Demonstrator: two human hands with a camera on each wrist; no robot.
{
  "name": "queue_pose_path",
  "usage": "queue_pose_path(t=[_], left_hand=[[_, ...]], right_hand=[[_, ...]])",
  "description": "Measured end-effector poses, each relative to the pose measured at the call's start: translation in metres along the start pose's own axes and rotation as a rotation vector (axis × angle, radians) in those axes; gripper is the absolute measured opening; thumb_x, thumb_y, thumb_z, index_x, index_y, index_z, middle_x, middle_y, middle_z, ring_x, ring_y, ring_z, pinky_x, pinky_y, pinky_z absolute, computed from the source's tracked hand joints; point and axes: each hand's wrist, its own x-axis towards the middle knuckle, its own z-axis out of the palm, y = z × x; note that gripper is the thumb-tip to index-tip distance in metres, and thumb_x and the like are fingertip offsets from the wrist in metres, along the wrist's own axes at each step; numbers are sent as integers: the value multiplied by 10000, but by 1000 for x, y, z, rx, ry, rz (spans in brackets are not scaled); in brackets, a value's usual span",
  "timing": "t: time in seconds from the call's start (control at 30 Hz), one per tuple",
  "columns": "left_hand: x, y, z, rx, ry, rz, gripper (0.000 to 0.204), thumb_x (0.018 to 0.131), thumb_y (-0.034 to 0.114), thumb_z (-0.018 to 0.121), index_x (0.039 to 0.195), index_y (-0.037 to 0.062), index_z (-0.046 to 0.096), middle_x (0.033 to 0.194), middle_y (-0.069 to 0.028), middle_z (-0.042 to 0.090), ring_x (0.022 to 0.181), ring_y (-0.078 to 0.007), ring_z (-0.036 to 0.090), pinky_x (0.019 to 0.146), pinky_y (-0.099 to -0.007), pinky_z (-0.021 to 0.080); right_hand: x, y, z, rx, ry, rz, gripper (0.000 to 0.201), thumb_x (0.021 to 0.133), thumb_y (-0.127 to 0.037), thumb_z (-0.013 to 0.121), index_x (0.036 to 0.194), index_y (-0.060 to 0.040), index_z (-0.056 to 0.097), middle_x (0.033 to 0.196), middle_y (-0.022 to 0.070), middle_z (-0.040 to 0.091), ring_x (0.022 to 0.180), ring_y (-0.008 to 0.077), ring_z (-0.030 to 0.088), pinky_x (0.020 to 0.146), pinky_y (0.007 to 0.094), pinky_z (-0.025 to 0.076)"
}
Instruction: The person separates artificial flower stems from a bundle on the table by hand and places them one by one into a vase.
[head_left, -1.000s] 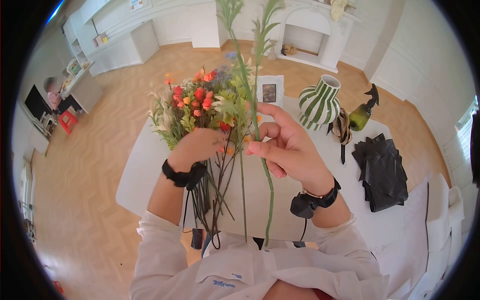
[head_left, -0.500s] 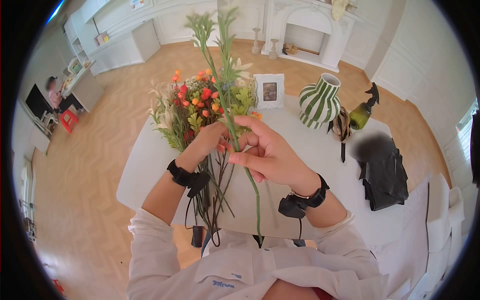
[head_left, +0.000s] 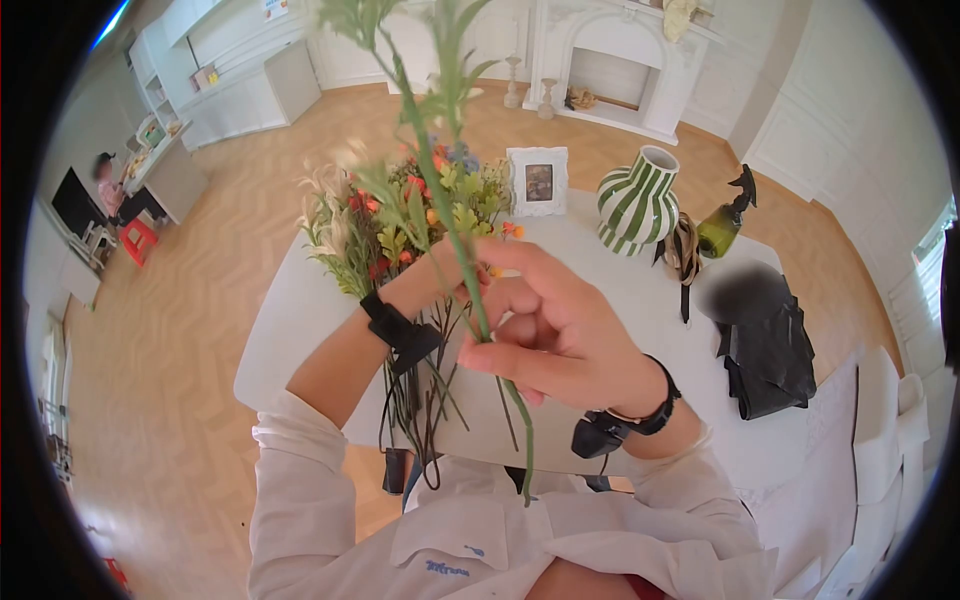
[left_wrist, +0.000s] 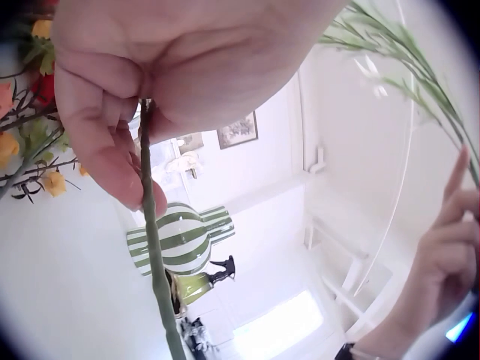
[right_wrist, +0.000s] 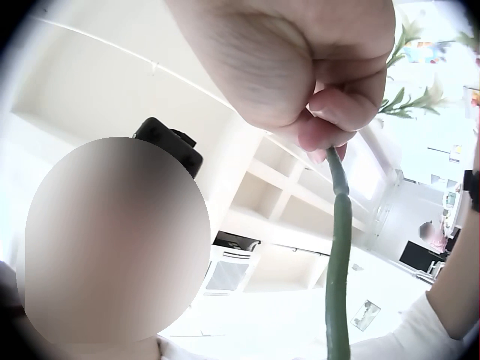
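Note:
My left hand grips the stems of a bouquet of orange, red and green artificial flowers, held upright over the white table. The left wrist view shows its fingers curled round a green stem. My right hand pinches a long leafy green stem between thumb and fingers, right against the bouquet. This stem rises past the flower heads and hangs down toward my chest. In the right wrist view that stem hangs from the fingertips.
At the far side of the table stand a green-and-white striped vase, a white picture frame and a green spray bottle. Black sheets lie at the right. A person sits far off at the left wall.
My right hand has brought the long green stem leftward and against the bouquet, nearer my head, its top now leaning left. The left hand kept hold of the bouquet.

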Motion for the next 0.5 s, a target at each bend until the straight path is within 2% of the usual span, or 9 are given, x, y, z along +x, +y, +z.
queue_pose_path(t=[0.07,0.1,0.13,0.17,0.27,0.3,0.37,0.4,0.5], left_hand=[[13,-25,-1,-291,52,-390,303,969,280,609,1154,39,621,837,-46,640,677,-162,673,546,-267,521],[12,-7,-7,-287,51,-386,303,969,280,609,1154,39,621,837,-46,640,677,-162,673,546,-267,521],[10,30,-17,-446,146,-492,371,973,306,611,1226,36,578,833,-37,626,687,-153,677,551,-269,534],[8,57,-24,-606,239,-597,445,977,331,613,1299,34,536,829,-28,612,698,-145,682,555,-271,546],[3,78,-32,-520,272,-638,460,982,321,608,1326,25,539,905,-34,610,704,-135,681,570,-255,555],[0,99,-37,-489,277,-624,493,981,300,611,1385,32,518,975,-42,612,711,-136,678,575,-241,556],[-7,115,-41,-487,296,-554,502,974,292,623,1393,35,518,988,-42,614,715,-133,676,567,-236,554],[-10,120,-42,-481,321,-491,512,966,284,634,1401,38,518,1000,-41,615,719,-131,674,560,-230,552],[-19,134,-44,-463,341,-467,519,955,269,652,1399,34,520,959,-23,607,727,-121,671,553,-227,553]], right_hand=[[-5,-18,-2,-30,42,-15,716,891,76,630,1501,-81,290,864,84,628,509,62,531,428,204,389],[-8,-26,-5,-60,86,-30,729,873,89,636,1499,-77,302,846,82,627,514,62,537,428,203,389],[-10,-30,-10,-63,90,-35,729,873,89,636,1499,-77,302,846,82,627,514,62,537,428,203,389],[-11,-35,-17,-128,182,-77,739,857,92,644,1495,-71,310,832,79,627,514,63,538,427,199,386],[-15,-52,-36,-335,381,-171,646,884,9,691,1445,-34,375,870,30,668,543,37,528,448,193,373],[-15,-61,-43,-343,387,-170,646,884,9,691,1445,-34,375,870,30,668,543,37,528,448,193,373],[-14,-77,-57,-480,553,-249,593,894,-15,682,1417,-18,403,896,33,686,547,23,510,456,182,365],[-14,-83,-67,-489,557,-250,593,894,-15,682,1417,-18,403,896,33,686,547,23,510,456,182,365],[-14,-101,-95,-687,708,-407,526,903,-14,648,1378,-9,422,908,44,697,534,12,466,457,178,346]])
